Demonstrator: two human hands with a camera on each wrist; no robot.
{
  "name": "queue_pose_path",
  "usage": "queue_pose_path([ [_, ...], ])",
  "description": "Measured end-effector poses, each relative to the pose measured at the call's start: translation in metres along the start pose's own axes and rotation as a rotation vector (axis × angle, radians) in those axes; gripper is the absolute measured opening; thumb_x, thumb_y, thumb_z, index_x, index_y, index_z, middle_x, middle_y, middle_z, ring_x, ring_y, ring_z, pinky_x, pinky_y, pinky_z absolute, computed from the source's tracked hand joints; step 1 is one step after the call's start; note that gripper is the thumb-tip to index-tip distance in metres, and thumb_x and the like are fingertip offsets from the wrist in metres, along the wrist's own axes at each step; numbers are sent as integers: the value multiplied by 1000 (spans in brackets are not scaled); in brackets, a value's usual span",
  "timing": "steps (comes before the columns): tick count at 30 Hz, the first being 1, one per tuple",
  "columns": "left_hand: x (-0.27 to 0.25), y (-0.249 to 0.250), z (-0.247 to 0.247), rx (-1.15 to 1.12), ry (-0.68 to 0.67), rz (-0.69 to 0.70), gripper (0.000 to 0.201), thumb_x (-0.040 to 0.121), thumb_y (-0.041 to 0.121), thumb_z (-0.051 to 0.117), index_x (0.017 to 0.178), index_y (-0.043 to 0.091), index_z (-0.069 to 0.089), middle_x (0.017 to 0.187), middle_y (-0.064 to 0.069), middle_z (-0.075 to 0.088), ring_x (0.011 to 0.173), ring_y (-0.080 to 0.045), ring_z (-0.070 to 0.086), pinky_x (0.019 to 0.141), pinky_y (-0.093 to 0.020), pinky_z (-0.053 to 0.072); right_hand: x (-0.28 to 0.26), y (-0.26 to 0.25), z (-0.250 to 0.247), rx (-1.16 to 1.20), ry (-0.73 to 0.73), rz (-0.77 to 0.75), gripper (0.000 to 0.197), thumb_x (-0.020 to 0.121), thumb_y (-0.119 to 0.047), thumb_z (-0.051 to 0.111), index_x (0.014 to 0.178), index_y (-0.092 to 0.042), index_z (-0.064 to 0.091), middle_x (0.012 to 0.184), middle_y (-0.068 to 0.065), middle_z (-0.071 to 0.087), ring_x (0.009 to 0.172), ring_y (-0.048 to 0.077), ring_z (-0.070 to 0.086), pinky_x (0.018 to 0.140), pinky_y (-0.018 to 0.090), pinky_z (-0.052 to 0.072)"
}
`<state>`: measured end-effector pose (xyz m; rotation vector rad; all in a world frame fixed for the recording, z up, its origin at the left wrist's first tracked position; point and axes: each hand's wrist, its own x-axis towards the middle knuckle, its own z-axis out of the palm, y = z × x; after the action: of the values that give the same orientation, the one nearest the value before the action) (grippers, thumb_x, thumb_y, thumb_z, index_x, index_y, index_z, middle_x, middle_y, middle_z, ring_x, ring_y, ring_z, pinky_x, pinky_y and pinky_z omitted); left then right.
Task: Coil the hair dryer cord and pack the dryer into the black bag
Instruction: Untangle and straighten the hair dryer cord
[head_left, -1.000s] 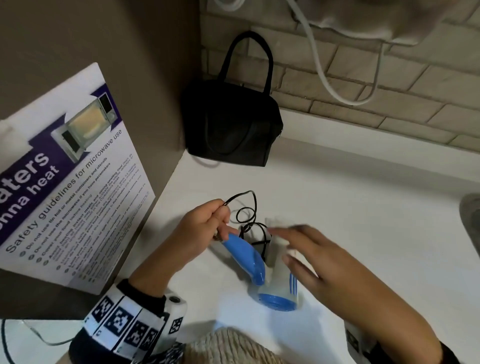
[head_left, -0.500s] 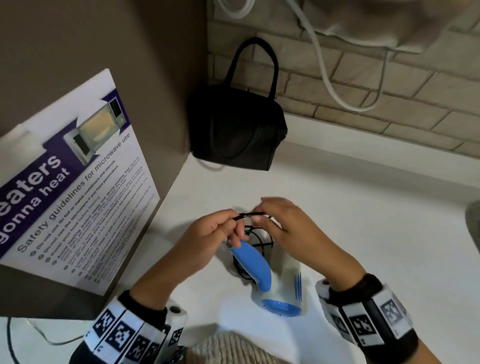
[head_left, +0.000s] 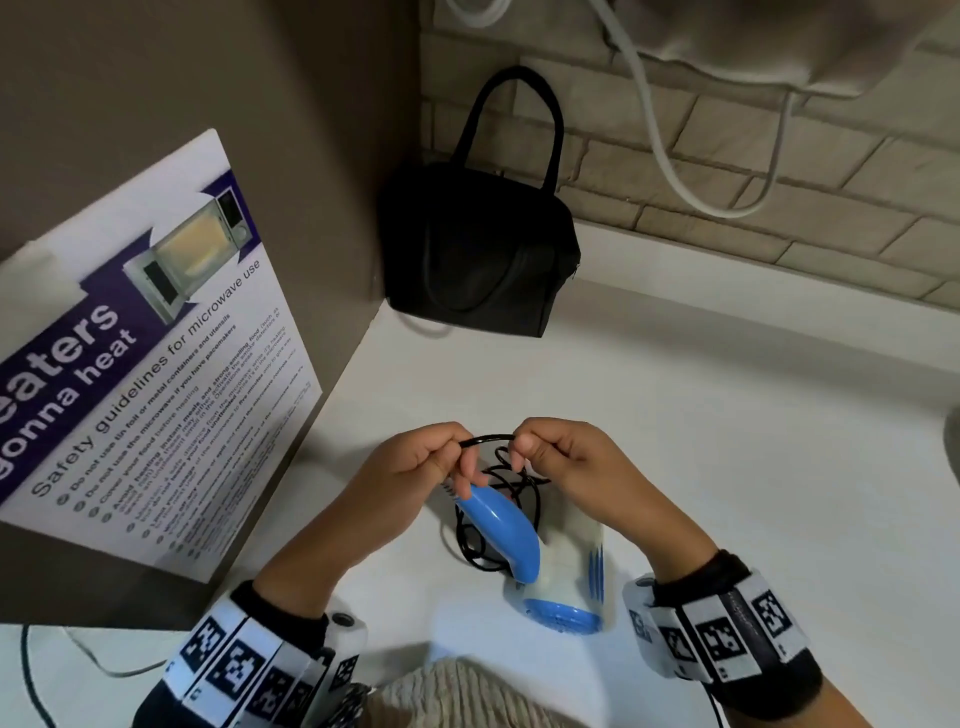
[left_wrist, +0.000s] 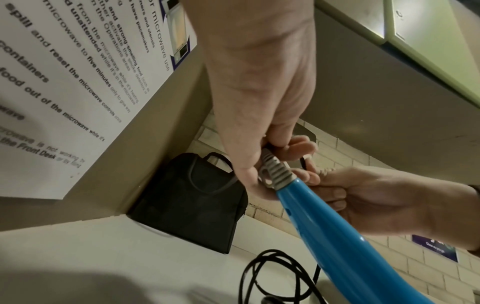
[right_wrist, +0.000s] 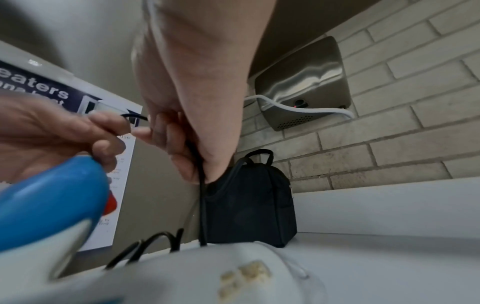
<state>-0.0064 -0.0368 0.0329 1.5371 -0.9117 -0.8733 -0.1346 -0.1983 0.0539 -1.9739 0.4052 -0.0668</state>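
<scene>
Centrally, the hair dryer (head_left: 540, 566) rests on the white table (head_left: 727, 467), its black cord (head_left: 488, 439) pinched between left hand (head_left: 415, 462) and right hand (head_left: 566, 457); the black bag (head_left: 478, 249) stands at twelve o'clock.

The smooth white countertop (head_left: 727, 441) carries 2 things. The black fabric bag with 1 loop handle (head_left: 480, 249) stands upright on it, in the far corner where the brown side panel meets the brick wall. Nearer than the bag lies the white and blue plastic hair dryer (head_left: 566, 587), and loose loops of its thin black cord (head_left: 470, 551) rest on the surface just beside it.
</scene>
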Motion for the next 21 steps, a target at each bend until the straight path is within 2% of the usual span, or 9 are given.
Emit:
queue_pose_path([
  [2,0,-6,-4,-1,28,-26,31,92,26,34,71,24,57,66,4,62,93,-15,70,84,-21,46,0,-3,-4,30,7,13,28,97,-28,51,80,-14,67,56,-11,51,55,6,38,59,19,33],
  [3,0,-10,-6,-10,55,-46,31,92,27,35,72,24,58,67,4,63,93,-16,70,85,-26,47,0,-4,-6,59,26,18,26,96,-27,53,81,-12,68,55,-13,50,54,6,38,59,17,34],
  [7,-1,-27,-12,-60,190,-137,32,101,18,37,77,12,57,74,-7,66,90,-17,71,88,-36,48,-1,-7,-19,70,69,-1,22,92,-33,57,84,-18,70,72,14,56,65,14,44,66,26,39],
  [9,-1,-30,-12,-53,232,-170,32,102,13,35,79,9,57,78,-13,69,88,-16,71,83,-32,48,-1,-5,-21,8,31,17,21,92,-36,57,85,-21,70,75,4,60,68,12,48,69,24,41],
  [12,-2,-31,-11,-10,253,-185,31,101,14,38,82,13,61,80,-9,74,90,-20,70,82,-32,48,1,5,-20,-121,-9,78,21,94,-38,53,92,-22,67,78,-13,61,68,1,51,71,22,43],
  [14,-3,-30,-12,14,260,-191,31,100,15,40,80,17,63,81,-8,75,90,-22,70,86,-37,49,3,13,-17,-220,-74,131,27,93,-46,50,107,-27,61,93,-10,59,76,-1,53,76,24,45],
  [17,-4,-27,-12,56,246,-178,28,93,25,42,74,25,62,81,-5,74,92,-22,70,91,-42,49,11,25,-9,-328,-280,214,57,86,-60,51,138,-43,35,126,-4,44,113,10,48,101,28,40],
  [19,-4,-25,-12,55,234,-179,28,90,28,40,72,26,61,80,-4,73,92,-22,69,91,-43,49,22,29,0,-430,-408,192,70,81,-67,52,142,-48,23,133,-4,43,122,15,44,106,35,37],
  [21,-4,-27,-13,70,234,-196,31,94,22,39,72,26,61,80,-3,73,92,-22,69,90,-44,49,33,31,7,-519,-478,173,71,78,-70,53,140,-50,25,129,-6,53,117,17,51,102,38,42],
])
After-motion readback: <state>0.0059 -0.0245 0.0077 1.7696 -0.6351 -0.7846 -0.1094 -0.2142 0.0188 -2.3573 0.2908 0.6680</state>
